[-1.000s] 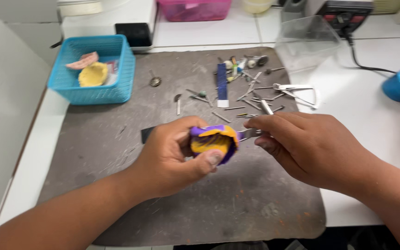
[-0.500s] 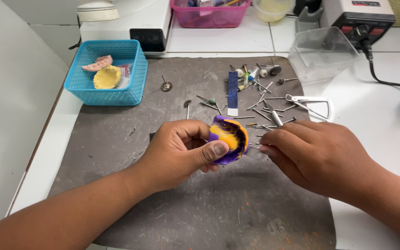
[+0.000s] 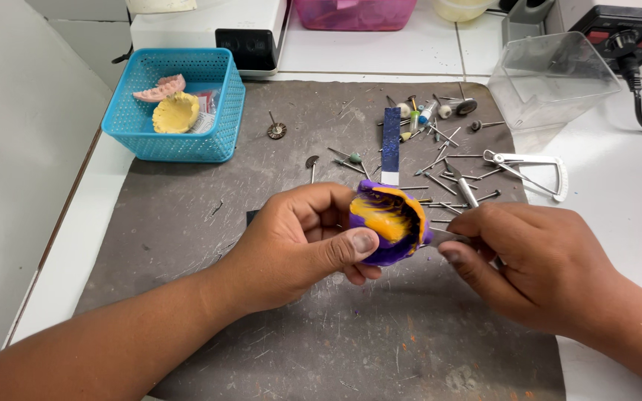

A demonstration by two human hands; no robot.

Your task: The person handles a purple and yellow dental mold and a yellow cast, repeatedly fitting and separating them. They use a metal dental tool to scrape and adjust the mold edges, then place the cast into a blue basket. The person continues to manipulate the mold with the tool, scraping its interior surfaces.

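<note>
Gripping a purple and yellow dental impression [image 3: 388, 221] in the left hand [image 3: 302, 241], while the right hand [image 3: 536, 260] is pinching a thin metal blade [image 3: 446, 237] against its edge

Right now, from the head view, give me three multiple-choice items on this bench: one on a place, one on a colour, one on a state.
1. Where is the blue plastic mesh basket?
A. far left corner of the grey mat
B. right of the clear plastic box
C. under the hands

2. What colours is the cupped mould in the left hand?
A. green and white
B. purple and orange-yellow
C. all black

3. How does the thin metal tool stand?
A. lying loose on the mat
B. in the basket
C. held in the right hand, tip at the mould

Answers: 1 A, it sits at the grey mat's far left; 2 B, purple shell, orange-yellow inside; 3 C, fingers grip it.
</note>
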